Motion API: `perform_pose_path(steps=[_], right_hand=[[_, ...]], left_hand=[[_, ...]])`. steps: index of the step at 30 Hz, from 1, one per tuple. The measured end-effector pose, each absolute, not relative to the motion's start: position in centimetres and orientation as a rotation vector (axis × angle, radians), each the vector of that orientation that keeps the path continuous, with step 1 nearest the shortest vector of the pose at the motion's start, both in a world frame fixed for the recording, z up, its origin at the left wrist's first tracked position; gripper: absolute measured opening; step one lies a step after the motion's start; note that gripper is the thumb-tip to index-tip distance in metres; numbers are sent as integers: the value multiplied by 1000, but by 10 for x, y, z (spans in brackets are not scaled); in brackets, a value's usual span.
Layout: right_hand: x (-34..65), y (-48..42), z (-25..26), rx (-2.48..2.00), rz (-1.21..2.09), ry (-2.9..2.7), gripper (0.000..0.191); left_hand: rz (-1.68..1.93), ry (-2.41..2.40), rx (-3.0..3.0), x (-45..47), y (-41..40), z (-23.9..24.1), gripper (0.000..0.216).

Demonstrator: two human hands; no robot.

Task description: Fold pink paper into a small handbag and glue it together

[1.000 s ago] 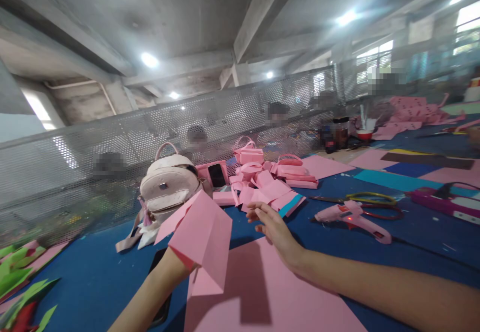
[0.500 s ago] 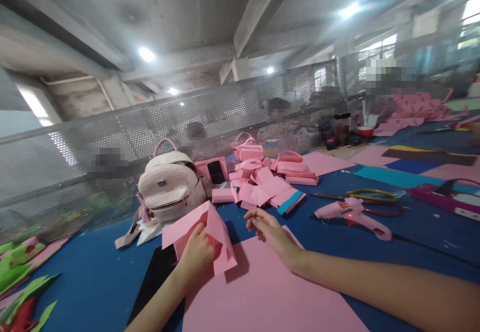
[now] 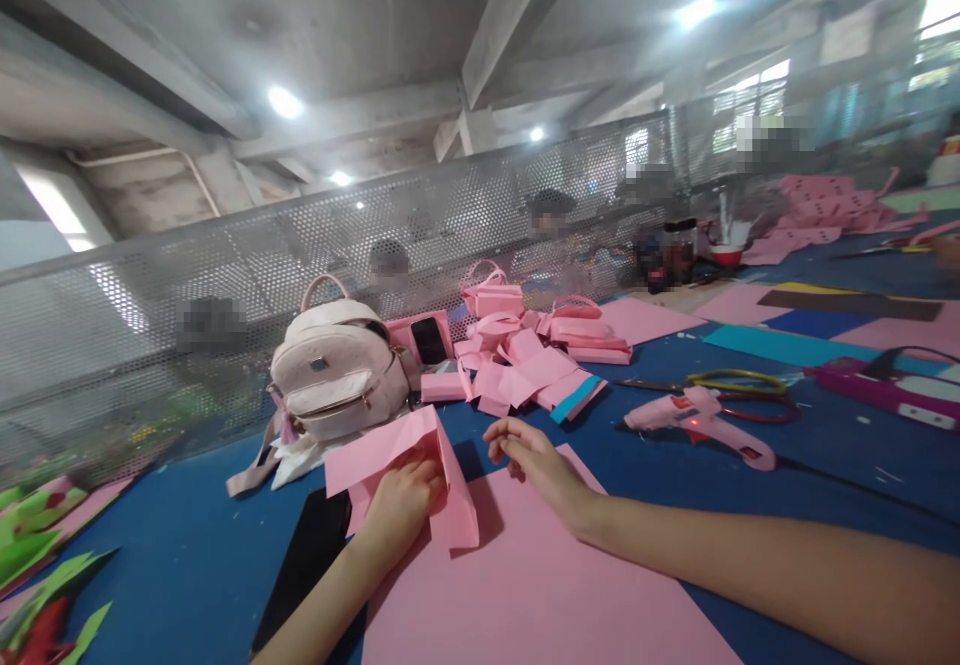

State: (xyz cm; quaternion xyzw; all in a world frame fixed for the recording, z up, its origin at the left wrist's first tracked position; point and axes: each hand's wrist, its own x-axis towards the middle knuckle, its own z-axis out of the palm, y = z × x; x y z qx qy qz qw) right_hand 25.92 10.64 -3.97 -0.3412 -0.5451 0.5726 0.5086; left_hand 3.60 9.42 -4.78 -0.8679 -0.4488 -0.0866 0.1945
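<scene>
My left hand (image 3: 405, 498) presses down on a folded pink foam piece (image 3: 390, 450), fingers curled over it. The piece rests at the far left corner of a large pink foam sheet (image 3: 525, 585) lying on the blue table (image 3: 180, 555). My right hand (image 3: 536, 460) hovers just right of the folded piece, above the sheet's far edge, fingers loosely curled with nothing in them. A black phone-like slab (image 3: 304, 565) lies under the sheet's left edge.
A pink backpack (image 3: 337, 370) stands behind the folded piece. A pile of pink foam bags and strips (image 3: 525, 355) lies beyond my right hand. A pink glue gun (image 3: 694, 420), scissors (image 3: 739, 385) and coloured sheets (image 3: 810, 330) sit to the right. Green cutouts (image 3: 37, 565) lie at left. A mesh fence (image 3: 225, 275) backs the table.
My left hand brought the folded pink piece down from the air onto the sheet and now presses it flat. My right hand drew back slightly and curled its fingers.
</scene>
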Motion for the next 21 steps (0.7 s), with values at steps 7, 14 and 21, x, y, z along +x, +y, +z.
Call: perform_pose_path(steps=[7, 14, 21], right_hand=[[260, 106, -39, -828, 1371, -1326, 13], [261, 106, -37, -832, 1381, -1317, 13], [262, 105, -40, -834, 1400, -1308, 15]], left_hand=[[-218, -1412, -2589, 35, 83, -33, 21], [-192, -1415, -2653, 33, 86, -33, 23], [-222, -1388, -2564, 35, 91, -45, 27]])
